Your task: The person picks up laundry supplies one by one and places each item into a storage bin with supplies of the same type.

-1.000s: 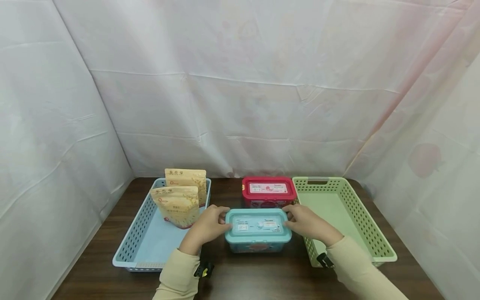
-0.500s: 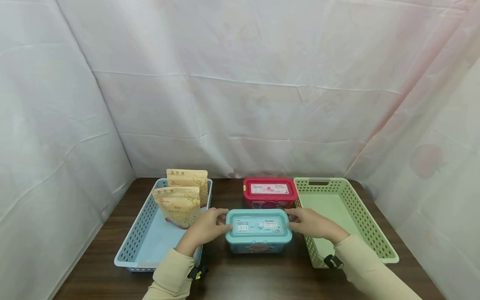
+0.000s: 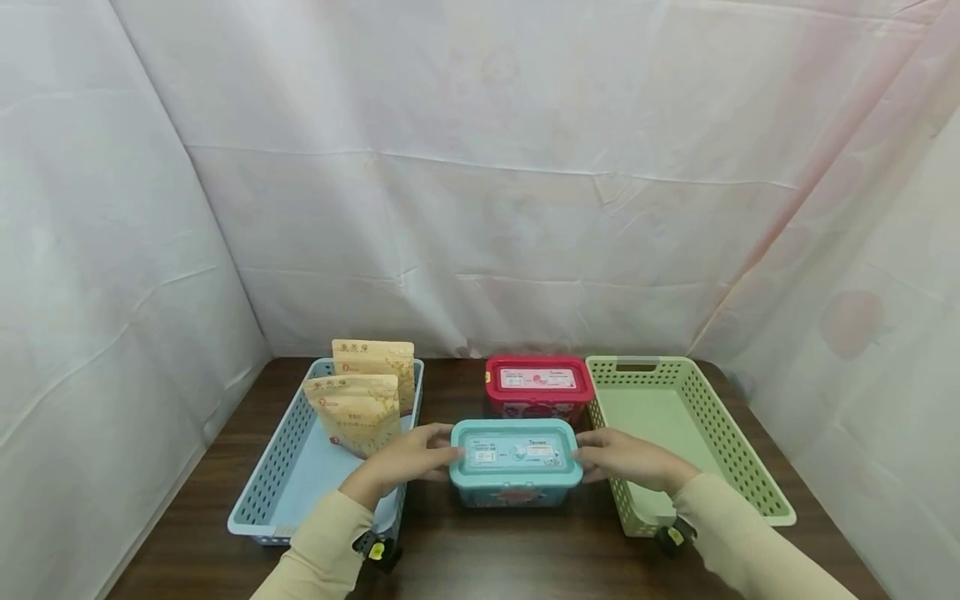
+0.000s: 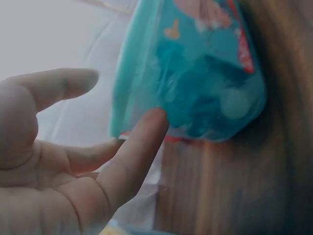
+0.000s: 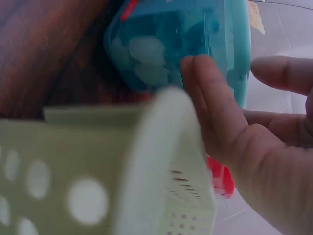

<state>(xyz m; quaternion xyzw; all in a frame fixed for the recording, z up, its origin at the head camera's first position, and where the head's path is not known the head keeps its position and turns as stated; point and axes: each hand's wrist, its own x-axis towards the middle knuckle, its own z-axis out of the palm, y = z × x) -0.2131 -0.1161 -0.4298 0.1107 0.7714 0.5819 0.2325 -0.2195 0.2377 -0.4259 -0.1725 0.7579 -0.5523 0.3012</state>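
Observation:
A teal lidded plastic box (image 3: pixel 516 457) stands on the table between both hands, with a printed label on its lid. Dark blue and pale pieces show dimly through its side (image 4: pixel 195 93). My left hand (image 3: pixel 412 457) is at the box's left end, fingers fairly straight and thumb spread from them. In the left wrist view one fingertip (image 4: pixel 155 115) lies at the box wall; contact is hard to tell. My right hand (image 3: pixel 628 457) is at the right end, its straight fingers (image 5: pixel 208 73) reaching the wall and its thumb by the lid edge.
Behind the teal box stands a red lidded box (image 3: pixel 538 387). A blue basket (image 3: pixel 258 492) on the left holds two yellow pouches (image 3: pixel 356 412). Close beside my right hand is a green basket (image 3: pixel 738 442). White cloth (image 3: pixel 480 217) hangs around the dark wooden table (image 3: pixel 480 558).
Both hands have eased away from the lid's corners and lowered along the box's ends, fingers straighter. The forearms have spread outward. The teal box has stayed in place.

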